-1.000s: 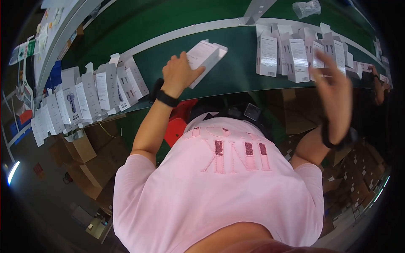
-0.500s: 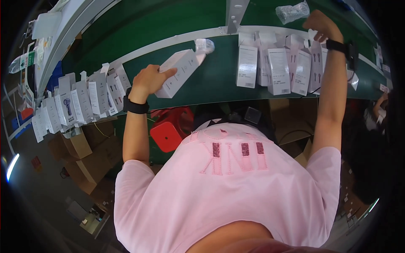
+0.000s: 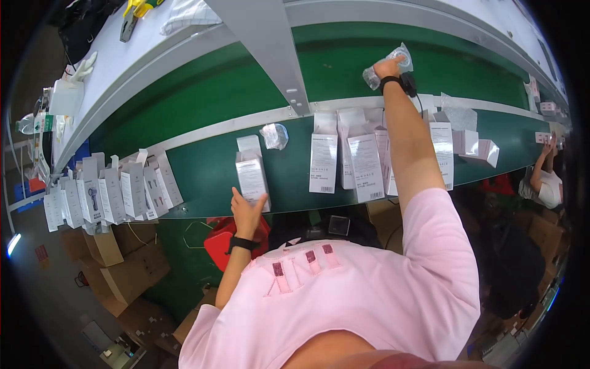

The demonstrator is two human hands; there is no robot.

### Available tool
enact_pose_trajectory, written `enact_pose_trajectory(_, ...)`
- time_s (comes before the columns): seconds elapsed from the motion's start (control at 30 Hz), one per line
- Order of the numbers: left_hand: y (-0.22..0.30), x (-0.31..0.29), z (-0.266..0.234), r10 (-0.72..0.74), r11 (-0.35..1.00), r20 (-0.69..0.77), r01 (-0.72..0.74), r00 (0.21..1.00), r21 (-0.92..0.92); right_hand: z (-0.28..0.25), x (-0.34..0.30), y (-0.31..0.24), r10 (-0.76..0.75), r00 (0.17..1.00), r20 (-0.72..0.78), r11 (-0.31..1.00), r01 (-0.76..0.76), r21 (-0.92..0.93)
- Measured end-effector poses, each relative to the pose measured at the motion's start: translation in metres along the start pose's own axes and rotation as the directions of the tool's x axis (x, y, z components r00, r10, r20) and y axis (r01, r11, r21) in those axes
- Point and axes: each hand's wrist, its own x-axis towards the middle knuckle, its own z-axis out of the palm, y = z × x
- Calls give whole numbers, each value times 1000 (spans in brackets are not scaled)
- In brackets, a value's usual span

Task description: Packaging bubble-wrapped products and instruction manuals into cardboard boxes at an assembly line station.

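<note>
My left hand (image 3: pixel 247 215) is wrapped round the near end of a white carton (image 3: pixel 251 178), thumb on one side and fingers on the other. The carton's far-end flap (image 3: pixel 248 144) stands open. Beside that flap, a small clear-wrapped bundle (image 3: pixel 275 136) lies on the dark green bench (image 3: pixel 203 160). Stretched out to the far green surface, my right hand (image 3: pixel 388 66) is closed on a clear plastic packet (image 3: pixel 372 77), whose crinkled ends show on both sides of the hand. Under my right forearm stands a group of open white cartons (image 3: pixel 365 163).
Several open cartons (image 3: pixel 132 190) stand in a row at the left. A grey metal post (image 3: pixel 264 49) rises between the bench and the far surface. White boxes (image 3: pixel 479 150) lie to the right. A red stool (image 3: pixel 219 246) is below the bench edge. Another person (image 3: pixel 544 184) is at far right.
The carton in my left hand has been lowered from a slant onto the bench, apart from the wrapped bundle. My right hand has reached the plastic packet and gripped it. The view has shifted.
</note>
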Motion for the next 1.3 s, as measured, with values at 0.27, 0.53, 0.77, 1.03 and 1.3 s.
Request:
enact_pose_trajectory(0.27, 169, -3, -101, 790, 500, -153, -769, 593, -398, -165, -106, -16, -350, 752, 558, 821, -40, 569)
enact_pose_trajectory(0.53, 210, 13, -156, 993, 12, -97, -892, 62, -451, -274, -346, -35, -588, 474, 655, 774, 94, 627)
enact_pose_trajectory(0.77, 122, -46, -170, 855, 329, 4, -537, 519, -777, -245, -464, -47, -992, -7, -125, 5, 995, -97)
enact_pose_trajectory(1.03, 82, -55, -186, 788, 300, 267, 33, 555, -953, -197, -498, -72, -979, -49, -199, -28, 993, -112)
enact_pose_trajectory(1.3, 59, -46, -139, 830, 343, 433, 289, 353, -894, -101, -430, -41, -937, 129, 325, 184, -606, 774)
